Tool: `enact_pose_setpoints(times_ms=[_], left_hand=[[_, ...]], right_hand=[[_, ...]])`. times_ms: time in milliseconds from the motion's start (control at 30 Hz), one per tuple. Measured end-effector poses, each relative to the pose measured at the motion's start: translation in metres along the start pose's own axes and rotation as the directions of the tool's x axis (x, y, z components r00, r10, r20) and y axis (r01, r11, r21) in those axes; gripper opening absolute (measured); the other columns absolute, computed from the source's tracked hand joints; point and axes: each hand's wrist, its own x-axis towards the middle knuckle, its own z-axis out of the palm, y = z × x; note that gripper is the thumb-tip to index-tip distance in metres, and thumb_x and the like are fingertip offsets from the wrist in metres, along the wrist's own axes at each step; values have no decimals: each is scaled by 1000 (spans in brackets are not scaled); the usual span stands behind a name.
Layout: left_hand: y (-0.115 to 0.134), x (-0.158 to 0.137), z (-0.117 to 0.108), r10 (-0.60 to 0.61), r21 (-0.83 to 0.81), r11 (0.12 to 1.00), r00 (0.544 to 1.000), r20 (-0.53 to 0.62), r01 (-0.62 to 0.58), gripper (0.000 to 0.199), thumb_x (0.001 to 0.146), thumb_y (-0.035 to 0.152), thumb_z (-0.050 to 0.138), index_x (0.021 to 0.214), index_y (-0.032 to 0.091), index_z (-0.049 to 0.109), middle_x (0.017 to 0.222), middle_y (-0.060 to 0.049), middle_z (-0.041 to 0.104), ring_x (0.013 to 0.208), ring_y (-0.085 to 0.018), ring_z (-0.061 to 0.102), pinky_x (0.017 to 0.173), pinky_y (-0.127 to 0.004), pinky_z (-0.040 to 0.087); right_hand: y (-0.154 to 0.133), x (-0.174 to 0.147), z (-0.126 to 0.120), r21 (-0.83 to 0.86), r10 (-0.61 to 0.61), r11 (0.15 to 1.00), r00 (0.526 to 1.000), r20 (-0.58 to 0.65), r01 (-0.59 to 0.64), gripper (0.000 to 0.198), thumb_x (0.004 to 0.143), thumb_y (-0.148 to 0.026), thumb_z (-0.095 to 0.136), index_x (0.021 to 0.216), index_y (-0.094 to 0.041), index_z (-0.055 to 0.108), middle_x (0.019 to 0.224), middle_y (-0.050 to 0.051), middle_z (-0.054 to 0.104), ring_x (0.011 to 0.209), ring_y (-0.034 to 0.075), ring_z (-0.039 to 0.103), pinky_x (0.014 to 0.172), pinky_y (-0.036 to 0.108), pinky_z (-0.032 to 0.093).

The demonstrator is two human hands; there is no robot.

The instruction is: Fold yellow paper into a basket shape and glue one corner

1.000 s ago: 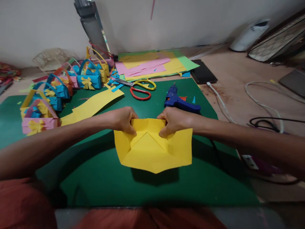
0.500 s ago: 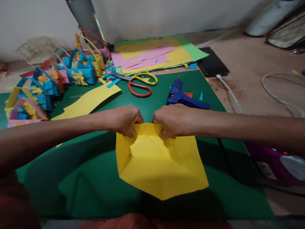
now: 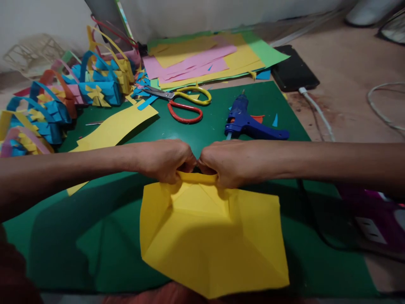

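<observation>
A creased sheet of yellow paper (image 3: pixel 202 236) is partly folded into a box-like shape, its open side facing me. My left hand (image 3: pixel 169 160) grips its far edge with curled fingers. Close beside it, my right hand (image 3: pixel 226 162) pinches the same edge, and the two hands nearly touch. The fingertips are mostly hidden behind the paper. Just beyond my right hand lies a blue hot glue gun (image 3: pixel 245 120). Scissors (image 3: pixel 177 99) with one red and one yellow handle rest farther back.
Small paper baskets (image 3: pixel 99 90) with handles and bows crowd the left. A yellow paper strip (image 3: pixel 120 126) lies in front of them. Coloured paper sheets (image 3: pixel 199 63) are stacked at the back, beside a phone (image 3: pixel 294 69) on a white cable. A purple power strip (image 3: pixel 373 223) sits at right.
The yellow paper has come nearer to me and its near flap spreads wider and lower in view. Both hands still grip the far edge, now closer together. The view has shifted slightly.
</observation>
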Motion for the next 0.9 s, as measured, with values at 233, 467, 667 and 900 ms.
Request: enact_pose_setpoints(times_ms=[233,467,667,900], left_hand=[[3,2,-3,26,32,999,998,61,-28,11,59,8,57,58,16,50,51,5,41,46,-7,27,44,-23,18],[7,1,-3,-27,68,997,995,100,20,11,58,7,55,52,17,53,45,5,36,44,-8,26,46,-25,17],[6,2,-2,-7,99,995,996,94,-3,19,59,10,58,47,17,45,45,4,35,45,-8,23,47,-26,16],[7,2,-1,10,88,996,998,68,-16,13,56,7,55,51,17,49,46,3,38,42,-8,24,45,-26,16]], right_hand=[[1,-2,-4,158,45,986,999,26,-49,32,47,-15,81,51,-19,49,38,-10,40,35,4,33,39,23,19],[-3,-10,-8,306,28,952,1000,13,-31,21,62,-29,77,53,-20,60,39,-8,43,36,5,34,41,24,21],[-21,-17,0,-77,-45,996,985,-167,32,13,68,-32,73,69,-20,67,48,0,52,47,13,48,46,28,20],[-28,-20,6,-361,-240,913,966,-101,189,32,67,-2,55,91,-19,67,61,5,64,55,17,55,47,29,21]])
